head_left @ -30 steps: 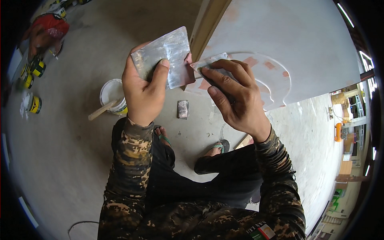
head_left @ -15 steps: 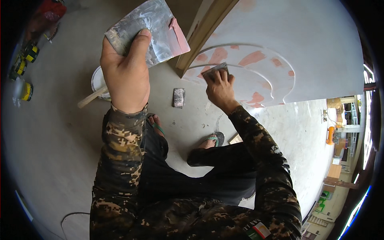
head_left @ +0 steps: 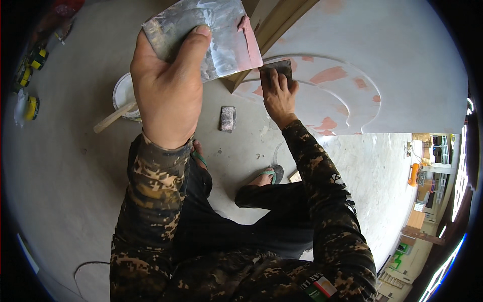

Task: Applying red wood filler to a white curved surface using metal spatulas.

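My left hand (head_left: pixel 168 85) grips a flat, smeared metal plate (head_left: pixel 221 48), its thumb lying across the top face. A strip of pink putty (head_left: pixel 247 43) coats the plate's right edge. In my right hand (head_left: pixel 280 98) is a dark, thin putty scraper (head_left: pixel 282 67), held with the fingers pressed on its face. The scraper is by the left end of a large pale grey panel (head_left: pixel 402 65), next to its brown wooden edge (head_left: pixel 287 25). Pink putty patches (head_left: pixel 328 75) mark the panel around a curved raised moulding (head_left: pixel 378 100). Whether the scraper touches the panel I cannot tell.
A white bucket (head_left: pixel 119 95) with a wooden stick (head_left: pixel 113 118) stands left of my left hand. A worn sanding block (head_left: pixel 228 119) lies on the concrete floor between my feet and the panel. Several black-and-yellow tools (head_left: pixel 33 107) are at far left.
My right hand has moved up with the scraper, toward the panel's left edge. The left hand and plate have shifted right, so the plate's corner is now close to the scraper.
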A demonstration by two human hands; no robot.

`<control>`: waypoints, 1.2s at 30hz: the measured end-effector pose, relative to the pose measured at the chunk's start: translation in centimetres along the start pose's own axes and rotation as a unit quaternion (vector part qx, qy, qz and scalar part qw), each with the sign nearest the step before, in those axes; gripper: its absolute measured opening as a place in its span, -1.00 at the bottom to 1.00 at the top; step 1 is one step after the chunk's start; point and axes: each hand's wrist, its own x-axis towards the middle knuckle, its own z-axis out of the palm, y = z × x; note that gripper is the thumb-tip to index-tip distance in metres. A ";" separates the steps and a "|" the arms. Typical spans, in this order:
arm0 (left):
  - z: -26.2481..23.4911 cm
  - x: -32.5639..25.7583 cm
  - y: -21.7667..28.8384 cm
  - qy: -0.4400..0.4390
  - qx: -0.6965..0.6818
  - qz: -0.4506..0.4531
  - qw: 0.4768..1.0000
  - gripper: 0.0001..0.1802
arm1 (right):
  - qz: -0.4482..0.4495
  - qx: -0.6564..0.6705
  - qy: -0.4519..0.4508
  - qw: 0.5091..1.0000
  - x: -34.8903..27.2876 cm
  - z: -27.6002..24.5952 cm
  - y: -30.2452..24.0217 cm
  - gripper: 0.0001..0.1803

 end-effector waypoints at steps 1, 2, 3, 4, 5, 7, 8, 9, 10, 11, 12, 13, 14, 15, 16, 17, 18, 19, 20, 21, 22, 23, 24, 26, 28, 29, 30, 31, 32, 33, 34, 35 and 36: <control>0.0 0.0 -0.1 0.001 0.000 -0.001 1.000 -0.75 | -0.005 -0.004 0.003 1.000 0.1 0.0 0.1 -0.42; 0.0 0.0 -0.1 -0.003 0.001 0.002 1.000 -0.74 | -0.010 -0.008 0.006 1.000 0.2 0.0 0.2 -0.43; 0.0 0.0 -0.1 -0.006 0.005 0.005 1.000 -0.74 | -0.011 -0.006 0.006 1.000 0.3 -0.1 0.2 -0.43; -0.1 0.0 -0.1 -0.005 0.006 0.005 1.000 -0.74 | -0.016 -0.016 0.003 1.000 0.4 -0.2 0.1 -0.43; -0.2 0.0 -0.1 -0.007 0.005 0.003 1.000 -0.75 | -0.022 -0.026 0.001 0.999 0.5 -0.4 0.0 -0.43; -0.2 0.0 -0.1 -0.009 0.002 0.000 1.000 -0.75 | -0.023 -0.024 -0.004 0.999 0.6 -0.4 0.3 -0.44; -0.2 0.0 -0.1 -0.012 0.002 0.001 1.000 -0.75 | -0.023 -0.020 -0.007 0.999 0.6 -0.4 0.3 -0.44; -0.2 0.0 -0.1 -0.015 0.001 0.002 1.000 -0.75 | -0.023 -0.021 -0.008 0.999 0.7 -0.3 0.4 -0.44; -0.1 -0.1 -0.2 -0.015 0.001 0.002 1.000 -0.75 | -0.024 -0.030 -0.005 0.999 0.7 -0.3 0.5 -0.44; -0.1 -0.1 -0.2 -0.015 0.001 0.002 1.000 -0.75 | -0.025 -0.039 -0.002 0.999 0.7 -0.2 0.6 -0.44; -0.1 -0.1 -0.2 -0.015 0.001 0.003 1.000 -0.75 | -0.025 -0.038 -0.002 0.999 0.7 -0.2 0.7 -0.44; -0.2 -0.1 -0.2 -0.015 0.002 0.004 1.000 -0.75 | -0.031 -0.038 -0.007 0.999 0.7 -0.2 0.7 -0.45; -0.3 -0.1 -0.2 -0.017 0.002 0.003 1.000 -0.75 | -0.036 -0.037 -0.013 0.999 0.7 -0.2 0.7 -0.45; -0.4 -0.1 -0.2 -0.020 0.002 0.002 1.000 -0.75 | -0.035 -0.037 -0.013 0.999 0.7 -0.1 0.8 -0.45; -0.4 -0.1 -0.2 -0.020 0.002 0.001 1.000 -0.75 | -0.039 -0.040 -0.010 0.998 0.7 -0.1 0.9 -0.47; -0.3 -0.1 -0.3 -0.022 0.002 0.003 1.000 -0.75 | -0.043 -0.043 -0.008 0.998 0.6 0.0 0.9 -0.48; -0.3 -0.1 -0.3 -0.024 0.002 0.004 1.000 -0.76 | -0.043 -0.043 -0.008 0.998 0.6 -0.1 1.0 -0.48; -0.4 -0.1 -0.3 -0.024 0.003 0.004 1.000 -0.76 | -0.050 -0.046 -0.009 0.998 0.6 -0.1 1.0 -0.49; -0.4 -0.1 -0.4 -0.026 0.003 0.003 1.000 -0.76 | -0.057 -0.050 -0.010 0.997 0.6 -0.1 1.0 -0.50; -0.5 -0.1 -0.4 -0.029 0.003 0.002 1.000 -0.76 | -0.057 -0.050 -0.010 0.997 0.6 -0.1 1.1 -0.50; -0.4 -0.1 -0.4 -0.029 0.003 0.002 1.000 -0.76 | -0.056 -0.050 -0.012 0.997 0.7 0.0 1.1 -0.51; -0.3 -0.2 -0.4 -0.028 0.002 -0.002 1.000 -0.76 | -0.054 -0.051 -0.014 0.997 0.8 0.1 1.2 -0.51; -0.3 -0.2 -0.3 -0.026 0.001 -0.006 1.000 -0.76 | -0.054 -0.051 -0.014 0.997 0.8 0.1 1.1 -0.51; -0.3 -0.2 -0.3 -0.023 0.005 -0.005 1.000 -0.75 | -0.047 -0.057 -0.021 0.997 0.9 0.1 1.0 -0.50; -0.4 -0.3 -0.2 -0.020 0.007 -0.003 1.000 -0.75 | -0.044 -0.056 -0.026 0.997 1.0 -0.1 0.9 -0.49; -0.4 -0.3 -0.1 -0.017 0.006 -0.004 1.000 -0.75 | -0.042 -0.054 -0.031 0.997 1.0 -0.2 0.8 -0.49; -0.4 -0.3 0.0 -0.013 0.004 -0.006 1.000 -0.75 | -0.043 -0.055 -0.031 0.997 0.8 0.1 0.8 -0.49; -0.3 -0.3 0.1 -0.013 0.004 -0.005 1.000 -0.75 | -0.031 -0.056 -0.039 0.997 0.4 0.3 0.7 -0.48; -0.2 -0.3 0.2 -0.010 0.000 -0.006 1.000 -0.75 | -0.019 -0.057 -0.047 0.997 0.1 0.4 0.7 -0.47; -0.2 -0.4 0.3 -0.007 -0.002 -0.007 1.000 -0.74 | -0.021 -0.057 -0.046 0.997 0.1 0.2 0.6 -0.47; -0.2 -0.4 0.3 -0.006 -0.002 -0.006 1.000 -0.74 | -0.017 -0.044 -0.046 0.998 0.0 0.0 0.5 -0.46; -0.3 -0.3 0.3 -0.005 -0.001 -0.007 1.000 -0.74 | -0.013 -0.032 -0.047 0.998 0.0 -0.2 0.4 -0.45; -0.3 -0.3 0.3 -0.005 -0.002 -0.008 1.000 -0.74 | -0.013 -0.033 -0.047 0.998 0.1 -0.5 0.2 -0.45</control>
